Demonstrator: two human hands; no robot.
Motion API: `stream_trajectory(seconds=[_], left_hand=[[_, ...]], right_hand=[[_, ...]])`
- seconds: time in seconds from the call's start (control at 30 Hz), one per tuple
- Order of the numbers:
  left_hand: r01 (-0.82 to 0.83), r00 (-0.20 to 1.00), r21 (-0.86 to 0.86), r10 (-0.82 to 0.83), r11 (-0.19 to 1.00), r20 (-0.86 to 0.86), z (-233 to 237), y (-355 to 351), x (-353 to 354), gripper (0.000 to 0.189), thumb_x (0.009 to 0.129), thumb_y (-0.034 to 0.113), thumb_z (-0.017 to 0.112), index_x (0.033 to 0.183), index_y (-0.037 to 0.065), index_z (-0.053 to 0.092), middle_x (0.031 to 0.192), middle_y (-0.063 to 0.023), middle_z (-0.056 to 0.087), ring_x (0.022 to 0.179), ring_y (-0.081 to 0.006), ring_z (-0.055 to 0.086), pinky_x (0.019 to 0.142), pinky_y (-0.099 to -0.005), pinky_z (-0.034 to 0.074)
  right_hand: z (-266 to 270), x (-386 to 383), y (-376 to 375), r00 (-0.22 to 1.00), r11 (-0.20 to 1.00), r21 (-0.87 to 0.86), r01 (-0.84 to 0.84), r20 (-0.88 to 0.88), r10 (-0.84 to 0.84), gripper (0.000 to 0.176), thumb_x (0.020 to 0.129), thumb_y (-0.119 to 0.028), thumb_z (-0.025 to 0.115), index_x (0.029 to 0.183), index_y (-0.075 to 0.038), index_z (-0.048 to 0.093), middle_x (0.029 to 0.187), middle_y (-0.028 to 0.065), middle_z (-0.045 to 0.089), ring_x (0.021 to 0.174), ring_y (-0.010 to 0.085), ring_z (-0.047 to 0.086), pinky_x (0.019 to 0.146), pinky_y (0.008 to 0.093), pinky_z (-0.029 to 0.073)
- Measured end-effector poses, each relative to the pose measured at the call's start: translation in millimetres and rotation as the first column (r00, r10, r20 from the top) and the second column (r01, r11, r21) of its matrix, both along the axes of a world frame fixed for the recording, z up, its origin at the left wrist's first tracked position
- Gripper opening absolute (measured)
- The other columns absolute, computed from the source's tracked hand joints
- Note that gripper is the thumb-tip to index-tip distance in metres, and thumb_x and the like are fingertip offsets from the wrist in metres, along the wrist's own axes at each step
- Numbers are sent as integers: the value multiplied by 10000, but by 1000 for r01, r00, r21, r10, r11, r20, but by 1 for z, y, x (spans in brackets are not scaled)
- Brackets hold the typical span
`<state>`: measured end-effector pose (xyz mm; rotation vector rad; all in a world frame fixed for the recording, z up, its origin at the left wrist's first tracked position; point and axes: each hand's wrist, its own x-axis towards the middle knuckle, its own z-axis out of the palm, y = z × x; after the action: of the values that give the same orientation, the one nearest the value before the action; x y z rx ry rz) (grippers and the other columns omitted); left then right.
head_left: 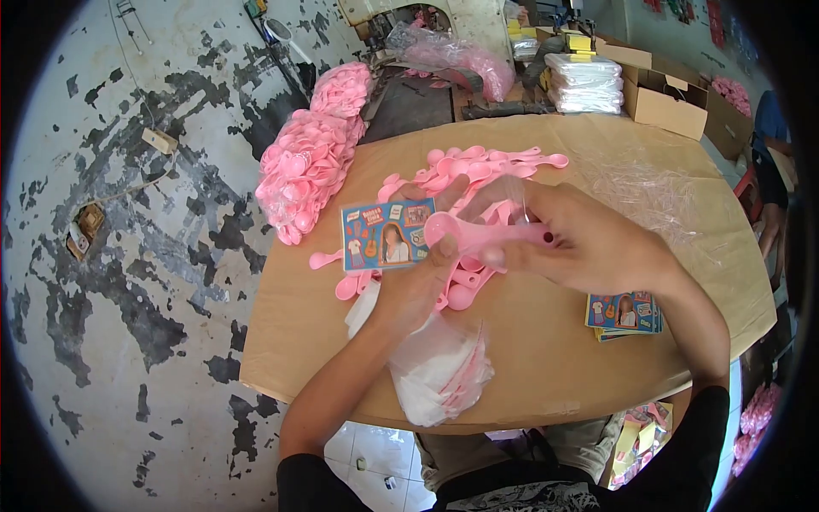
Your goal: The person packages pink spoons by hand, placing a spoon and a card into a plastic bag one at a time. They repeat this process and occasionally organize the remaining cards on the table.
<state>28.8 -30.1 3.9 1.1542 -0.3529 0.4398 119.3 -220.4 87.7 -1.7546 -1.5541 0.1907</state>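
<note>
My left hand (416,286) pinches a printed picture card (388,236) and the bowl end of a pink measuring spoon (478,237), its thumb lying over the bowl. The fingers of my right hand (589,239) are closed round the spoon's handle, and thin clear plastic (512,189) shows at their tips. Behind and below both hands spreads a pile of loose pink spoons (461,171), partly hidden by them. Under my left wrist lies a stack of clear and white plastic bags (439,371). A stack of similar cards (623,312) sits beneath my right forearm.
Bulging bags of pink spoons (307,166) stand at the left edge of the brown-covered table (546,375). Crumpled clear plastic (648,192) lies at the right. Farther back are packs of clear bags (584,83) and cardboard boxes (670,102). Another person (772,145) is at the far right.
</note>
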Motion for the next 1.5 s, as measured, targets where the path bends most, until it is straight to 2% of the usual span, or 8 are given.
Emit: stream_trajectory(seconds=[0.27, 0.37, 0.43, 0.53, 0.83, 1.07, 1.13, 1.5], left_hand=[[98, 990, -115, -109, 989, -91, -14, 11, 13, 654, 991, 487, 372, 1485, 124, 144, 1493, -160, 292, 1311, -328, 426, 1125, -442, 354], [-73, 993, -49, 68, 996, -100, -8, 19, 20, 581, 1018, 440, 345, 1427, 44, 230, 1467, -232, 325, 1324, -337, 407, 1145, -418, 309], [-59, 995, -87, 52, 994, -82, -8, 22, 20, 555, 1015, 317, 439, 1411, -21, 248, 1390, -264, 407, 1308, -315, 431, 1134, -392, 322], [-66, 993, 89, 74, 994, -96, 0, 13, 14, 498, 1002, 244, 479, 1389, -17, 307, 1401, -244, 404, 1315, -300, 426, 1140, -389, 306], [-31, 996, 788, 83, 615, -26, 21, -52, -11, 733, 862, 121, 651, 1446, -58, 245, 1448, -141, 395, 1347, -216, 385, 1106, -327, 289], [394, 844, 238, -247, 888, -476, 6, -46, 6, 708, 935, 229, 582, 1465, -30, 192, 1450, -202, 395, 1376, -282, 354, 1128, -380, 272], [470, 764, 40, -385, 882, -518, 5, -43, -2, 722, 942, 262, 562, 1478, -21, 169, 1459, -213, 384, 1389, -300, 335, 1140, -380, 251], [581, 773, 155, -482, 799, -412, -1, -37, -4, 753, 910, 268, 620, 1474, -13, 207, 1441, -214, 409, 1369, -301, 364, 1141, -399, 261]], right_hand=[[34, 5, -30, 943, 936, 130, 328, 14, -333, 111, 944, -124, 565, 957, -13, 573, 723, 11, 548, 569, 56, 473, 501, 230, 352], [51, 7, -50, 914, 898, -170, 406, 94, -395, 110, 938, -105, 576, 908, 0, 576, 703, -7, 532, 585, 27, 455, 508, 208, 334], [48, 23, -56, 961, 972, 60, 226, 150, -233, 123, 922, -100, 595, 864, 7, 579, 706, 4, 545, 579, 27, 457, 502, 209, 332], [49, 6, -56, 961, 946, 170, 275, -28, -274, 173, 887, -101, 639, 758, -2, 582, 593, -21, 497, 490, 18, 401, 447, 213, 286], [30, 5, -31, 918, 917, 274, 290, 190, -347, 256, 908, -126, 627, 681, -16, 582, 497, -49, 408, 482, 25, 371, 442, 253, 284], [22, 32, -19, 942, 845, 451, 288, 24, -334, 179, 939, -171, 584, 985, -3, 624, 701, 10, 552, 639, 65, 497, 569, 230, 388], [13, 41, -23, 985, 962, 211, 172, -37, -168, 390, 903, -318, 635, 1127, -1, 594, 806, 121, 645, 724, 173, 597, 673, 314, 481], [1, 45, -16, 995, 999, -2, 52, -90, -52, 342, 881, -145, 650, 1177, 3, 561, 822, 108, 666, 773, 181, 629, 702, 316, 494]])
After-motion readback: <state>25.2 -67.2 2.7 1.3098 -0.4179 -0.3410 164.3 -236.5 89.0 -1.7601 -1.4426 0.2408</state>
